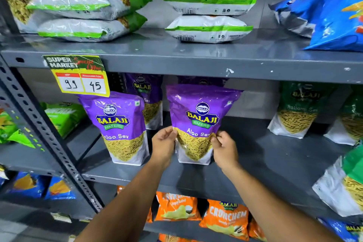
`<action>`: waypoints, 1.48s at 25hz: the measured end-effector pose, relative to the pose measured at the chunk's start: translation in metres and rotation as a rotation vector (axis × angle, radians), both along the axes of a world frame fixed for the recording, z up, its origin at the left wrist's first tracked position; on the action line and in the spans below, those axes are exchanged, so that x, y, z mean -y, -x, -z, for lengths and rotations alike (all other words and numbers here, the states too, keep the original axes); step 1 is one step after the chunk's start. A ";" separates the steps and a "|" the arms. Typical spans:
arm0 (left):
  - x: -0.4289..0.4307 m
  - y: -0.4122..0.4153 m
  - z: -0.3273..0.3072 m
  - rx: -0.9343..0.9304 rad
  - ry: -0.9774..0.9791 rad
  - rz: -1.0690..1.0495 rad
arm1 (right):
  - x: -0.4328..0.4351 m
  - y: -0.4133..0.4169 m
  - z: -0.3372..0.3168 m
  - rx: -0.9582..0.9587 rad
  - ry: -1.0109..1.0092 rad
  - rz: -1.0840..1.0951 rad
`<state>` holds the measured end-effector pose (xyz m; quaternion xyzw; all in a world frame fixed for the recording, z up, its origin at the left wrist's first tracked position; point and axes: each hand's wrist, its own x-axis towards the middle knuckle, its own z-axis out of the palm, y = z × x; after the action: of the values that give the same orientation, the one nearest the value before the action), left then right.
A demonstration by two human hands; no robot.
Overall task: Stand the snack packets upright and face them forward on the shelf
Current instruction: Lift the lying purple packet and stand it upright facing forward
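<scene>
Standing before a grey steel shelf [196, 65], a person steadies a purple packet [202, 122] marked "BALAJI WAFERS Aloo Sev" on the middle level. The pouch stands upright, long axis vertical, printed face forward, its base close to the shelf's front edge. A twin purple pouch [115, 127] stands just beside it to the left, also facing out, with two more purple packs behind. Bare shelf lies open to the right, before the green "Ratlami Sev" bags [296, 110]. On the level above, grey-and-green packets [208, 13] lie flat in stacks of two. A yellow price tag [81, 82] under "SUPER MARKET" reads 99 and 45. Orange "CRUNCHEM" bags [225, 220] sit below. The left hand [164, 145] presses curled fingers against the pouch's left edge; the right hand [225, 148] pinches its right edge.
</scene>
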<state>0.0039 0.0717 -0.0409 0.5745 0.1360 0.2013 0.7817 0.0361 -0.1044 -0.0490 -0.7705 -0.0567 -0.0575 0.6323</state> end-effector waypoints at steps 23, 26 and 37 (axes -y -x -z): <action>-0.017 0.060 0.050 -0.052 -0.333 0.173 | 0.029 0.055 0.039 0.001 0.316 -0.290; -0.015 0.059 0.046 -0.063 -0.324 0.209 | 0.028 0.054 0.040 0.004 0.346 -0.280; 0.007 0.093 0.047 -0.166 -0.389 -0.016 | 0.066 0.091 0.036 -0.030 0.211 -0.212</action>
<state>-0.0888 0.0646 -0.0880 0.7279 0.1630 0.1821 0.6407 -0.0553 -0.1707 -0.0849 -0.8233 -0.1338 0.0274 0.5509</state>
